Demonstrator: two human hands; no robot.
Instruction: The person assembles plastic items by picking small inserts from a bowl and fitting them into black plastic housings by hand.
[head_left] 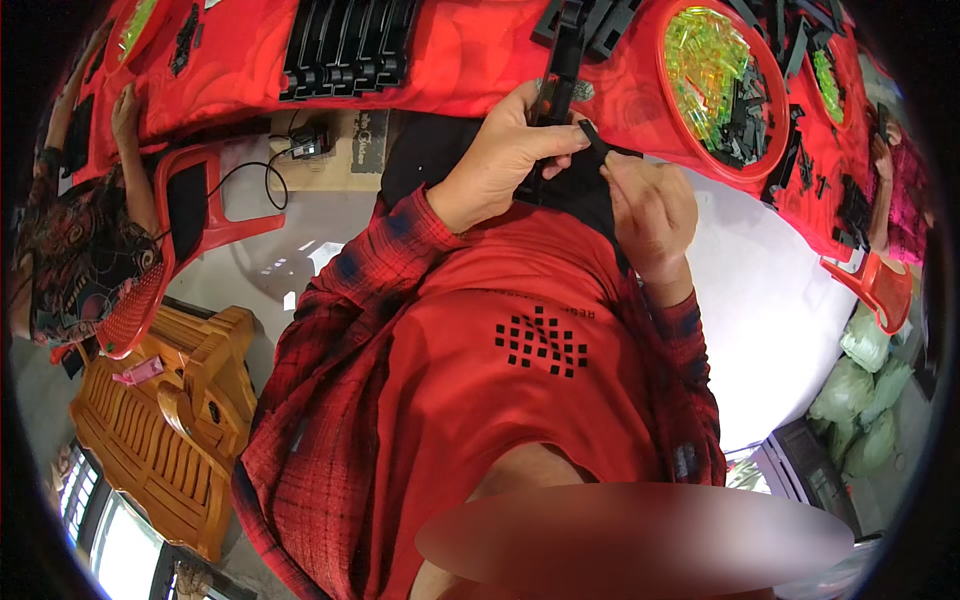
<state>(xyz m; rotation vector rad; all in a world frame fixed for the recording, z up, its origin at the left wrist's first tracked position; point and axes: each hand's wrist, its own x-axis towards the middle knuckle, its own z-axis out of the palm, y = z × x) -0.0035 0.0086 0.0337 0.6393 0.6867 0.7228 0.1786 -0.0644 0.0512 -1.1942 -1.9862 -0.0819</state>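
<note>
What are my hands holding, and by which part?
Left hand: a long black part, near its lower end. Right hand: a small black piece, by its lower end.

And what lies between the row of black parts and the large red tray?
In the head view: red cloth, the long black part in the left hand, and black pieces beside it.

A slatted wooden bench [150,435] stands near a red chair [232,236], with greenish bags [845,396] opposite.

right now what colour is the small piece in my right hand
The piece in your right hand is black; the head view shows it.
</note>
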